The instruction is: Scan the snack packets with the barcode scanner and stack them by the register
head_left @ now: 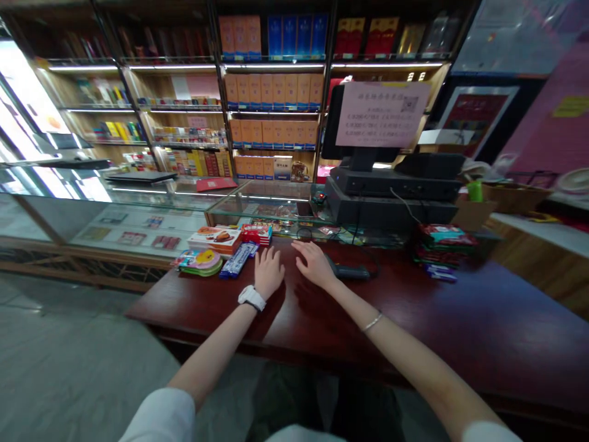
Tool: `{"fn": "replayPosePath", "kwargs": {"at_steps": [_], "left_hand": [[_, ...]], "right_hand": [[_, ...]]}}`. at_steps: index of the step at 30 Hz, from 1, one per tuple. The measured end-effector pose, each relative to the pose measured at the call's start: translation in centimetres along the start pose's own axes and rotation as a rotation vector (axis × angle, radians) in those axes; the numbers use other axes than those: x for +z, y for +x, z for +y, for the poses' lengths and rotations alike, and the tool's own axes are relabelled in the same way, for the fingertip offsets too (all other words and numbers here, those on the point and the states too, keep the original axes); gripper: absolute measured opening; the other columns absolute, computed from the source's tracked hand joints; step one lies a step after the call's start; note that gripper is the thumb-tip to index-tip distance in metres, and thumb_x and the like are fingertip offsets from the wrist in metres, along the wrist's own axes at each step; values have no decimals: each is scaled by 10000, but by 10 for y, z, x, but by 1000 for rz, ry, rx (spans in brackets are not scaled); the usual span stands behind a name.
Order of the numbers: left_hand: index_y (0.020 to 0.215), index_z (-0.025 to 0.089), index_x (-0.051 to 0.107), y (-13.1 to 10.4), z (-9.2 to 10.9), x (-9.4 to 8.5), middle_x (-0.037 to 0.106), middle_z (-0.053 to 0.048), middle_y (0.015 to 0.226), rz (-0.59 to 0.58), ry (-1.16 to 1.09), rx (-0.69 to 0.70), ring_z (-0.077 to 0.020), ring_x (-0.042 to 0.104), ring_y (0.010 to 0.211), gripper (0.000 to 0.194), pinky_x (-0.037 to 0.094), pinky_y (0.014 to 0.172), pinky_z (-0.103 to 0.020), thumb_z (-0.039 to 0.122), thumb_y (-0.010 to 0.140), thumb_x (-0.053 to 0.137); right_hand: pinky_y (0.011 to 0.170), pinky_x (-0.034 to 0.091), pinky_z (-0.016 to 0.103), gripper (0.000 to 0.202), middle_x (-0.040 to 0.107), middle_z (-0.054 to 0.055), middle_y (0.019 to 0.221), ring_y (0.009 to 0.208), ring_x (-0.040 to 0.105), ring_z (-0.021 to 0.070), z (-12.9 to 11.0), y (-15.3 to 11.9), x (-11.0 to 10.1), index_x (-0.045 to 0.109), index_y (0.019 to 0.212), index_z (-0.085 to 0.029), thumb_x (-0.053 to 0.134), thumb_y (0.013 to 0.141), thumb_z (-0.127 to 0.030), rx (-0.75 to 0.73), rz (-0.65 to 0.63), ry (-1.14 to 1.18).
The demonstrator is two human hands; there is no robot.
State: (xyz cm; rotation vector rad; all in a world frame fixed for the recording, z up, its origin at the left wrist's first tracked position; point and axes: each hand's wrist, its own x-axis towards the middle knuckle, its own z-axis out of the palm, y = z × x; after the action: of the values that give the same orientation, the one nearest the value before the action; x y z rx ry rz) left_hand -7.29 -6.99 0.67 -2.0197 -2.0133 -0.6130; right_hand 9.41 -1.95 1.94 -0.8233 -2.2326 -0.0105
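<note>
My left hand [269, 272], with a white watch on its wrist, is over the dark red table [294, 319], fingers spread and nothing in it. Just left of it lie blue-and-white wrapped bars [238, 260]. Beyond them are an orange-and-white snack box [215, 238] and a red packet [257, 233]; a round, colourful package [200, 262] sits at the table's left end. My right hand [313, 263] is also empty, its fingers stretched forward. Close to its right side lies a black handheld scanner [352, 271], partly hidden behind the hand.
A black monitor with a pink paper sign [381, 115] stands on a dark till [391, 205] behind the table. At right is a stack of red and green packets [444, 244] with purple ones [440, 272]. A glass display counter [138, 230] extends left, before lit shelves of boxes [276, 92].
</note>
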Motion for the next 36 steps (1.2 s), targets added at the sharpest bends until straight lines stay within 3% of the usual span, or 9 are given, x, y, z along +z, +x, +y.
{"fn": "replayPosePath", "kwargs": {"at_steps": [9, 17, 22, 30, 36], "left_hand": [[1195, 155, 606, 3, -53, 23, 583, -153, 1347, 68, 71, -136, -318, 493, 1283, 368, 289, 1144, -554, 195, 849, 488], [1188, 172, 629, 8, -68, 32, 607, -127, 1331, 86, 52, -219, -306, 513, 1256, 377, 283, 1150, -540, 174, 833, 502], [1199, 197, 646, 7, -70, 35, 618, -94, 1334, 74, 7, -232, -290, 509, 1263, 396, 286, 1156, -527, 157, 835, 494], [1290, 185, 607, 7, -70, 35, 627, -78, 1333, 40, -18, -271, -291, 496, 1285, 454, 270, 1171, -519, 159, 860, 465], [1324, 168, 578, 6, -69, 36, 607, -66, 1363, 7, -20, -275, -303, 460, 1326, 480, 224, 1194, -526, 158, 858, 461]], "right_hand": [[1158, 298, 464, 558, 510, 114, 1450, 1325, 470, 232, -16, 34, 78, 505, 1374, -162, 481, 818, -124, 39, -197, 85], [1118, 361, 409, 554, 497, 132, 1458, 1330, 466, 223, -13, 53, 142, 483, 1399, -151, 484, 845, -138, 205, -290, 119], [1151, 318, 415, 551, 437, 101, 1515, 1366, 428, 222, -10, 65, 156, 426, 1450, -157, 409, 900, -139, 157, -368, 71], [1162, 281, 488, 567, 315, 9, 1583, 1422, 350, 270, -10, 73, 159, 327, 1514, -240, 308, 952, -173, 157, -506, -60], [1165, 260, 493, 532, 346, -13, 1572, 1411, 359, 258, -13, 72, 157, 367, 1491, -279, 305, 969, -192, 211, -511, -71]]}}
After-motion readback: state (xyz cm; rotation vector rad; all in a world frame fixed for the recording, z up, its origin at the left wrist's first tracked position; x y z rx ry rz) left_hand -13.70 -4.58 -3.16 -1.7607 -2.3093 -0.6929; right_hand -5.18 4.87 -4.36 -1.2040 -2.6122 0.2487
